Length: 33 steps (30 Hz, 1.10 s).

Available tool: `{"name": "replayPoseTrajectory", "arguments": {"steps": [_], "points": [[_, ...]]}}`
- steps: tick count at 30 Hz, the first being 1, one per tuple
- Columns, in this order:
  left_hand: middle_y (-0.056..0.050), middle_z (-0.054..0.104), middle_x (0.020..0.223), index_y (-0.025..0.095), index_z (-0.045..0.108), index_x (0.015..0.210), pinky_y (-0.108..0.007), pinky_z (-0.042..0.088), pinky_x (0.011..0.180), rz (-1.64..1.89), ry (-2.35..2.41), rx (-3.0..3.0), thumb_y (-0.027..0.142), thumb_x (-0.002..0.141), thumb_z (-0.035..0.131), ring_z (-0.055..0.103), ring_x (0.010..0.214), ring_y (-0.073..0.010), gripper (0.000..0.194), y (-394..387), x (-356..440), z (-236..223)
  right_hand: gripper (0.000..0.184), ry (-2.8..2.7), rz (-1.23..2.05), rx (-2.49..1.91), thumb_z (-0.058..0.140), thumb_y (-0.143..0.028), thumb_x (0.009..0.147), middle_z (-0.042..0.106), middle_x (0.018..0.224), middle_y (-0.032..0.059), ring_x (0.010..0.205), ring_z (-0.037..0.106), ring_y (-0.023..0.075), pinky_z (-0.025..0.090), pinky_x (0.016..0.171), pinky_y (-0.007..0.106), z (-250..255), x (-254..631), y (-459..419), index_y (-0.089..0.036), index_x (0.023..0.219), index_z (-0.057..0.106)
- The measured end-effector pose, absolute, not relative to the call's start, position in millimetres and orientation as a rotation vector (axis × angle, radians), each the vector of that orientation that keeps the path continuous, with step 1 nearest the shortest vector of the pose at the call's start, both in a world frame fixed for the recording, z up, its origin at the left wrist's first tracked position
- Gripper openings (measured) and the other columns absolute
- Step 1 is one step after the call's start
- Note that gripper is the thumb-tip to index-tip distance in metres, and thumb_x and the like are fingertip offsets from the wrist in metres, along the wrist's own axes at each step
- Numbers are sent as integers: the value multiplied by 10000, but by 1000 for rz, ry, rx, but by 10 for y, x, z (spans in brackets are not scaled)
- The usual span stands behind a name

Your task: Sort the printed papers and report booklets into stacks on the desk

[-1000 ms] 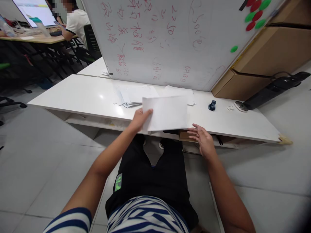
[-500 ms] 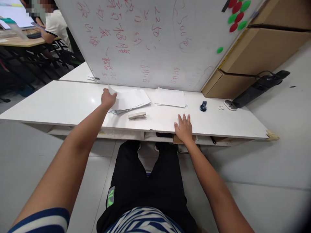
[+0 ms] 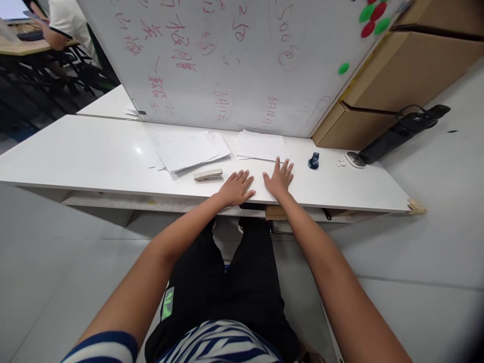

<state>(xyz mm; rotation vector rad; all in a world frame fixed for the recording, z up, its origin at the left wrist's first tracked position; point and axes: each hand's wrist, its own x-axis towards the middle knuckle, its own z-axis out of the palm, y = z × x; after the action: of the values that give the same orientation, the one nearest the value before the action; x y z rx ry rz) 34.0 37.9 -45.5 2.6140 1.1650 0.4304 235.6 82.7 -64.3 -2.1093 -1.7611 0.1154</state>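
Note:
My left hand lies on the white tabletop with its fingers stretched out, just right of a beige stapler. To its right, my right hand rests with spread fingers, holding nothing. Its fingertips reach the lower edge of a smaller paper stack. Behind the stapler is a larger, loosely fanned stack of white sheets. A small dark blue object, its kind unclear, sits right of my right hand.
A whiteboard with red writing and round magnets stands behind the papers. Cardboard boxes, a black bottle and a computer mouse are at the right. Under the white table runs an open shelf. A seated person is at far left.
My left hand has let go of the larger paper stack and moved right, down onto the tabletop. That stack now lies flatter. My right hand has shifted slightly towards the smaller stack.

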Motion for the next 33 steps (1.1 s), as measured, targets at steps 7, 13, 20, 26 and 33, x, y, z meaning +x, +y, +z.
{"name": "replayPoseTrajectory", "arguments": {"steps": [7, 13, 20, 26, 33], "points": [[-148, 227, 1569, 146, 359, 1454, -444, 84, 1175, 363, 1166, 2562, 533, 926, 375, 172, 1461, -281, 655, 503, 307, -468, 628, -1976, -35, -1957, 411, -419, 931, 131, 1597, 151, 1461, 32, 356, 97, 1076, 678, -563, 2279, 1428, -205, 1496, 243], [-142, 228, 1571, 145, 349, 1458, -434, 82, 1177, 356, 1216, 2577, 510, 941, 358, 177, 1461, -274, 633, 447, 327, -468, 430, -2047, 68, -1860, 266, -297, 992, 583, 1312, 167, 1247, 493, 285, 318, 1034, 492, -583, 2290, 1584, -148, 1244, 581], [-144, 238, 1567, 145, 340, 1462, -438, 97, 1182, 402, 1240, 2556, 481, 957, 359, 171, 1464, -270, 606, 383, 336, -412, 430, -1912, -31, -2000, 242, -300, 999, 692, 988, 186, 919, 645, 275, 427, 819, 372, -545, 2197, 1611, -102, 1126, 602], [-134, 215, 1576, 140, 276, 1491, -442, 114, 1189, 337, 1271, 2621, 481, 979, 305, 154, 1468, -260, 616, 386, 340, -395, 434, -2009, -92, -1762, 468, -450, 928, 540, 1376, 147, 1239, 470, 317, 349, 989, 468, -646, 2260, 1649, -174, 1237, 597], [-124, 200, 1582, 131, 265, 1497, -438, 124, 1190, 263, 1287, 2679, 499, 984, 263, 144, 1470, -265, 632, 405, 318, -372, 449, -2018, -69, -1757, 509, -483, 909, 565, 1366, 102, 1240, 467, 305, 331, 996, 464, -627, 2262, 1630, -199, 1237, 624]]}}
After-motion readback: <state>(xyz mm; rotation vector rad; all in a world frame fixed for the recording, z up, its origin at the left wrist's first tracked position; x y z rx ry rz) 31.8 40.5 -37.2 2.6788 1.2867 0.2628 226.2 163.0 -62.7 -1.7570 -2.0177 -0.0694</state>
